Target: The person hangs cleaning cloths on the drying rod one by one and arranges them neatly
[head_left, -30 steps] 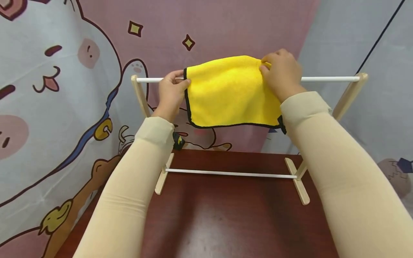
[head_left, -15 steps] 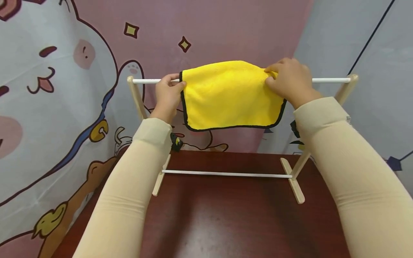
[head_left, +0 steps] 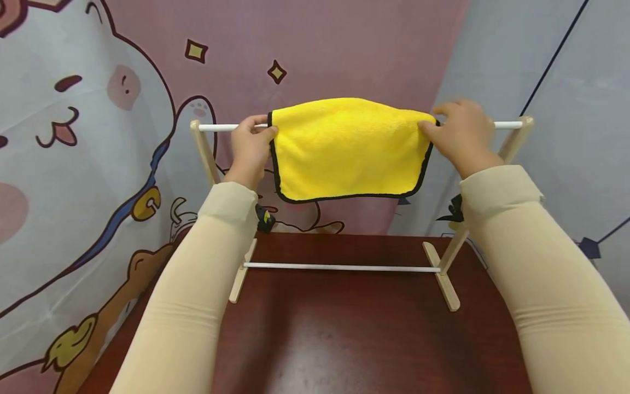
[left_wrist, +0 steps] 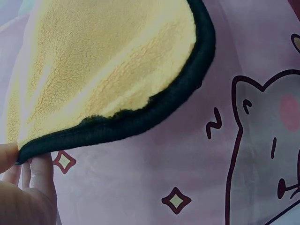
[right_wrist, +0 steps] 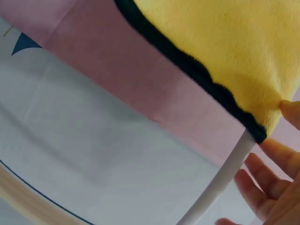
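A yellow towel point(head_left: 349, 153) with black edging hangs folded over the white top rail point(head_left: 507, 125) of a rack. At its left edge my left hand point(head_left: 250, 148) pinches the black trim between thumb and fingers, close to the rail. My right hand point(head_left: 465, 134) has its thumb on the front of the towel's right edge and its fingers behind, at rail height. In the left wrist view the towel point(left_wrist: 117, 70) bows out from the pinched trim. The right wrist view shows my right thumb point(right_wrist: 291, 112) on the towel point(right_wrist: 234, 47), beside the rail point(right_wrist: 215, 187).
Wooden side posts point(head_left: 514, 139) and feet point(head_left: 442, 279) carry the rack on a dark red-brown table point(head_left: 354, 339). A lower white bar point(head_left: 339, 267) joins the feet. Behind stands a pink and white cartoon backdrop point(head_left: 369, 54). A dark object point(head_left: 264, 219) shows near my left sleeve.
My right hand has moved right and slightly down along the towel to its right edge, and the top of the towel is drawn flatter. The left hand keeps its pinch on the left edge.
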{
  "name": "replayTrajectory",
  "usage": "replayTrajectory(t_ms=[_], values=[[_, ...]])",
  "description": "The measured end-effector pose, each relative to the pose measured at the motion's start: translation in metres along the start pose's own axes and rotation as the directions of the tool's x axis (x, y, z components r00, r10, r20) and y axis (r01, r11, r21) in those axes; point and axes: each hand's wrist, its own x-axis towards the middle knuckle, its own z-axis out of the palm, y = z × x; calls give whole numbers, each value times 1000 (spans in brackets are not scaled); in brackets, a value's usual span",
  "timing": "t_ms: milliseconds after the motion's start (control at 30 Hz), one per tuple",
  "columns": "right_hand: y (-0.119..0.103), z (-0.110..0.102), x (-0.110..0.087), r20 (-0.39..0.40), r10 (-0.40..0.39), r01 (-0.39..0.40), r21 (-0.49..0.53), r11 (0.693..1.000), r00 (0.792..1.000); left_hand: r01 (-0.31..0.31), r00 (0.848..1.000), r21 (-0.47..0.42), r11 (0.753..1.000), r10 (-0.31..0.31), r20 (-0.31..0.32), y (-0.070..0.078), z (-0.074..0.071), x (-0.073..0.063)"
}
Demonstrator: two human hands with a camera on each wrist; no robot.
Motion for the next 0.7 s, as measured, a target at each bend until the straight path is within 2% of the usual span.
replayTrajectory(t_ms=[233,433,533,600,633,667,700], values=[[8,1,-4,11,-26,25,67,997,1000,15,1000,-12,1000,-15,8,2,0,-1],[3,6,-4,-96,-36,53,178,983,995,20,1000,-27,999,-19,22,6,-1,-1],[0,4,-5,-134,9,26,257,966,991,12,1000,-36,999,-11,22,11,-3,-2],[-2,-1,-5,-121,72,-19,392,920,990,12,1000,-47,999,-11,17,17,-4,-2],[-3,-3,-5,-110,103,-38,480,876,989,10,1000,-46,999,-9,13,20,-5,-2],[-4,-6,-5,-91,134,-57,577,814,987,12,1000,-49,999,-11,11,24,-5,-2],[-6,-9,-4,-68,161,-73,673,736,985,13,1000,-49,999,-12,9,27,-6,-2]])
